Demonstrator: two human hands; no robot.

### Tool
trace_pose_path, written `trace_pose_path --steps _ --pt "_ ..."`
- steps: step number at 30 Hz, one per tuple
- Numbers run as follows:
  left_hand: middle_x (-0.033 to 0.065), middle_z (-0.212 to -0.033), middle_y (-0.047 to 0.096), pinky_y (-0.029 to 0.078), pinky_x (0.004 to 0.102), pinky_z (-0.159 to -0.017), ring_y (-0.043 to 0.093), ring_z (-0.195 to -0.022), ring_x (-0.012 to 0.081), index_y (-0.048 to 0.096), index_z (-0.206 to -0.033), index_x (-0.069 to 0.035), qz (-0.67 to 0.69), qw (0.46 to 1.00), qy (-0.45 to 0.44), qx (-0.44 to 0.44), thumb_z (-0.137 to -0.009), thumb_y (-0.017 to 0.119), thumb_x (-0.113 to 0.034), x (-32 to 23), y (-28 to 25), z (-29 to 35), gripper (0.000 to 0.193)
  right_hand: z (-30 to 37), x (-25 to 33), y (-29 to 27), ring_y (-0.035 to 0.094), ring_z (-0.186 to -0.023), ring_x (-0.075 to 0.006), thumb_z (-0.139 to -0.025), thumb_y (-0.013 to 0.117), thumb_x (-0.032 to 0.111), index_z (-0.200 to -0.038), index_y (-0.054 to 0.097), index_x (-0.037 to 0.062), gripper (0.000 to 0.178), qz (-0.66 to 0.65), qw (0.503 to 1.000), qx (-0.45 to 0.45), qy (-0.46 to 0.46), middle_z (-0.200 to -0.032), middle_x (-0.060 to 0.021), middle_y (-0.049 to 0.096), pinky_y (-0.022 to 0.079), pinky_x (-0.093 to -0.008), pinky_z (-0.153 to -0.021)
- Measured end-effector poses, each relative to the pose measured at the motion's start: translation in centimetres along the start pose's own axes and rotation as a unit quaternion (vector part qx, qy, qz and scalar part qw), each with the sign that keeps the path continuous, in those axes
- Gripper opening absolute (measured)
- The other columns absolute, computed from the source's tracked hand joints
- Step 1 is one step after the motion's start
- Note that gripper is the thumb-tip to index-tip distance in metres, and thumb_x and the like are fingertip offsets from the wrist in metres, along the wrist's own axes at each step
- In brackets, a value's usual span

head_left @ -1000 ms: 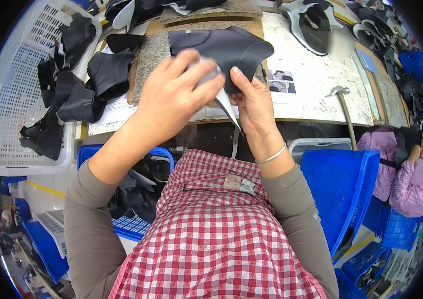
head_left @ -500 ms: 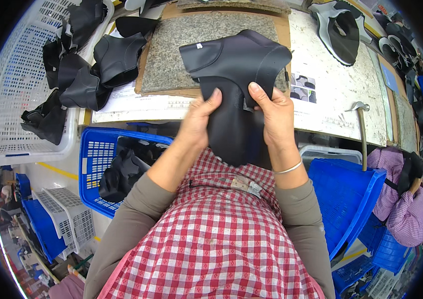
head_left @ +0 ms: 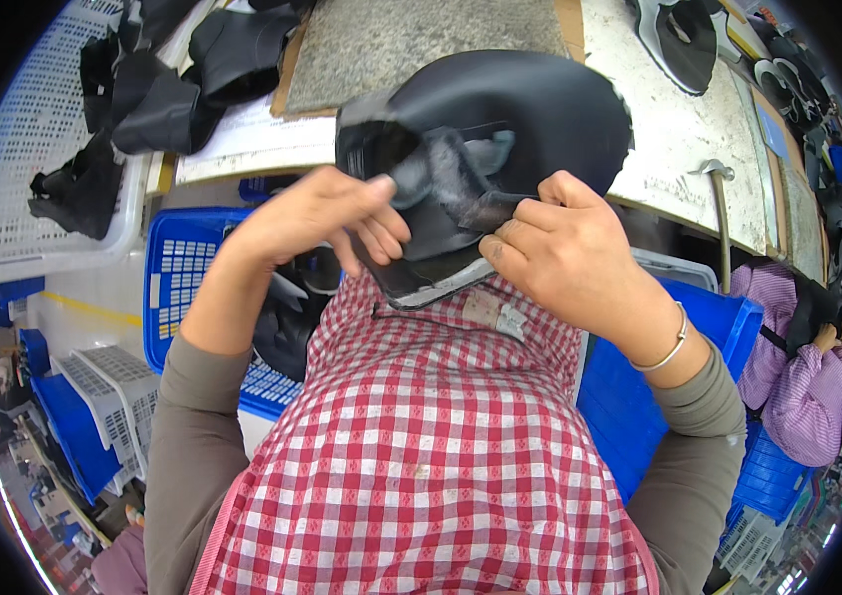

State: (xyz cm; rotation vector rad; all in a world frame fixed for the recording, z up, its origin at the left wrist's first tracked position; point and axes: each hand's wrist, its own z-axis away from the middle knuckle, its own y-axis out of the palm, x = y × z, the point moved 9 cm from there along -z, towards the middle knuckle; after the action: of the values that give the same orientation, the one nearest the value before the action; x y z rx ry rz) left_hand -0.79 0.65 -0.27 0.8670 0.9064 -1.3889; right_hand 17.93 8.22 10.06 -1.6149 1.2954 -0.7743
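A black leather boot upper (head_left: 540,104) is held over my lap at the table's front edge, its opening and greyish inner lining facing me. My right hand (head_left: 575,253) is closed on its near right edge, fingers curled round the leather. At its left side is my left hand (head_left: 337,213), slightly blurred, with fingers stretched out and apart. The left fingertips lie against or just in front of the upper's near left part; whether they touch is hard to tell.
A stone slab (head_left: 431,40) lies on the white worktable (head_left: 674,188). More black uppers (head_left: 168,104) sit at left, by a white crate (head_left: 14,188). Blue baskets (head_left: 178,288) flank me. A hammer (head_left: 721,213) rests at the table edge; a person in pink (head_left: 788,397) is at right.
The boot upper has been turned so its inside faces me. My left hand has loosened from it, fingers now extended. My right hand has shifted its hold to the near edge.
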Motion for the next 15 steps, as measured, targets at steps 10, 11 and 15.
trace_pose_path --steps 10,11,15 --pt "0.0090 -0.104 0.069 0.056 0.0251 -0.071 0.066 -0.087 0.0129 0.050 -0.139 0.011 0.225 0.972 0.026 0.058 -0.091 0.081 -0.021 6.6 7.7 -2.3 0.065 2.4 2.9 -0.4 0.056 -0.064 -0.0173 -0.074 0.069 0.011 -0.065 0.063 0.0100 0.010 -0.020 1.000 0.004 0.006 -0.059 -0.0005 0.050 0.050 -0.0365 -0.089" --pt "0.0085 -0.104 0.070 0.055 0.0247 -0.069 0.066 -0.085 0.0127 0.051 -0.139 0.010 0.232 0.970 -0.034 0.062 -0.090 0.082 -0.018 8.4 8.3 -2.9 0.064 2.6 2.7 0.1 0.057 -0.064 -0.0174 -0.074 0.069 0.011 -0.066 0.065 0.0099 0.008 -0.034 0.999 0.014 0.015 -0.059 -0.0003 0.051 0.050 -0.0369 -0.089" --pt "0.0079 -0.085 0.074 0.051 0.0297 -0.062 0.066 -0.068 0.0138 0.071 -0.109 0.005 -0.005 0.997 0.041 -0.065 -0.083 0.084 -0.009 8.6 7.2 -5.3 0.032 3.6 1.1 1.9 0.057 -0.075 -0.0165 -0.069 0.070 0.016 -0.071 0.073 0.0118 0.006 -0.039 0.996 -0.013 0.080 -0.060 0.0025 0.060 0.046 -0.0371 -0.091"
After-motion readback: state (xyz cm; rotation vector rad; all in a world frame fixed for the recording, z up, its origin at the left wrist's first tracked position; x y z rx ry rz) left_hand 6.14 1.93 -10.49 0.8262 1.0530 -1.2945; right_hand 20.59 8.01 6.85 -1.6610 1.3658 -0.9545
